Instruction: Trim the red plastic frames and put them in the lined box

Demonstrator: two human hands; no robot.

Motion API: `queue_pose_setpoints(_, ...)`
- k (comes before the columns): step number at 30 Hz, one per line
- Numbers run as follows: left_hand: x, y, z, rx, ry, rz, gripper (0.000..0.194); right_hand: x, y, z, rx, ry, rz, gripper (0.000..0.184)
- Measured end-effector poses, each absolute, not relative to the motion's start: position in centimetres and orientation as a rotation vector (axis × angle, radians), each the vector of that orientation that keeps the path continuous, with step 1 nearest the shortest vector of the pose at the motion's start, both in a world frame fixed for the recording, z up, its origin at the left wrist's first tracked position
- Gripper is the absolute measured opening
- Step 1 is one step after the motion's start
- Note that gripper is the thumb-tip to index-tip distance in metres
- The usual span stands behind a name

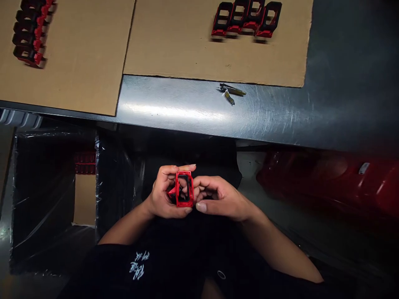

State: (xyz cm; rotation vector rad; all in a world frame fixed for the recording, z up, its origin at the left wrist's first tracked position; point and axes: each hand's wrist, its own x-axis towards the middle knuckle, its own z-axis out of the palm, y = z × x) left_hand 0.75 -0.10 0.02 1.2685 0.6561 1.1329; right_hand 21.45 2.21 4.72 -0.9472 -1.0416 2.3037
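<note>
The left hand (170,192)'s grip pinches a red-and-black frame (185,189); the right hand (222,197)'s grip curls loosely beside it.

I'm seeing a scratched, shiny metal table (187,110) stretching across the far side. Two cardboard sheets are lying on it: the left one (77,62) is reaching the near edge, and the right one (174,45) is stopping short of it. The left sheet is carrying a row of red-and-black frames (38,33); the right, four more frames (249,25). A small metal clipper (235,89) is resting on bare metal.
</note>
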Motion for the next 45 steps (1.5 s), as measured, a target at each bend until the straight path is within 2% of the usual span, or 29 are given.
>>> queue_pose_setpoints(10, 0.9, 0.2, -0.9, 1.271, 0.704, 1.102, 0.081, 20.4, 1.6, 4.1, -1.067, -0.988, 2.243, 0.028)
queue_pose_setpoints(18, 0.7, 0.8, -1.1, 1.447, 0.729, 1.209, 0.086, 20.2, 1.3, 3.5, -1.123, -0.968, 2.203, 0.037)
queue_pose_setpoints(26, 0.4, 0.9, -1.1, 1.58, 0.83, 1.191, 0.091, 19.8, 1.1, 2.7, -0.993, -0.865, 2.079, 0.027)
queue_pose_setpoints(32, 0.1, 0.8, -1.4, 1.404, 0.824, 1.171, 0.076, 19.9, 1.4, 3.1, -0.972, -0.828, 2.016, 0.02)
queue_pose_setpoints(39, -2.1, 1.4, -0.7, 1.135, 0.896, 1.117, 0.034, 20.0, 2.0, 2.9, -1.222, -0.902, 1.877, 0.033)
queue_pose_setpoints(43, -3.9, 1.9, 0.8, 1.208, 1.078, 0.891, 0.029, 19.5, 2.5, 2.8, -1.263, -1.043, 1.899, 0.033)
queue_pose_setpoints(45, -5.1, 2.0, 1.7, 1.288, 1.077, 0.695, 0.036, 18.7, 2.9, 2.7, -1.254, -1.119, 1.93, 0.033)
